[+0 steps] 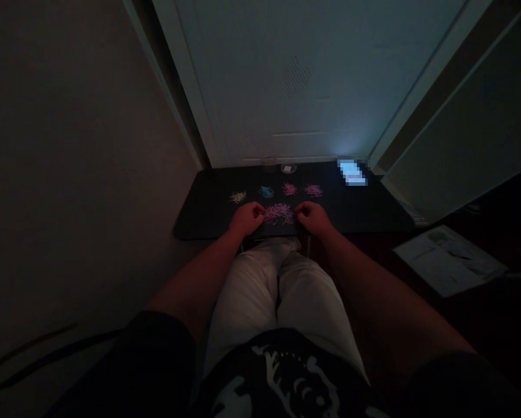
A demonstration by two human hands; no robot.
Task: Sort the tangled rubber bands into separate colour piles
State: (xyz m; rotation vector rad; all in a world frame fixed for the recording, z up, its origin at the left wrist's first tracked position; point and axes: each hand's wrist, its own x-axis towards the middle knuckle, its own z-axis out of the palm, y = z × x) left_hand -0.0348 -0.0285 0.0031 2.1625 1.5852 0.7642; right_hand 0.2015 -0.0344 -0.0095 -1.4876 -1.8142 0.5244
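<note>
A larger heap of thin pink and purple strands point(280, 213) lies on the black tabletop point(199, 215), between my two hands. My left hand point(248, 217) rests at the heap's left edge, fingers curled in and pinched. At its right edge is my right hand point(313, 217), also curled, thumb and fingertips together. Whether either pinch holds a strand is too dark and small to see. Behind the heap sit smaller piles in a row: a pale yellow pile point(238, 197), a blue pile point(266, 191), a pinkish-red pile point(290, 189) and a purple-pink pile point(313, 190).
A round clear dish point(288, 168) with a white label stands at the table's back edge, beside a faint clear container point(269, 164). A glowing screen point(352, 172) is at the back right. Behind rises a white door point(251, 75). Printed sheets point(447, 258) lie lower right.
</note>
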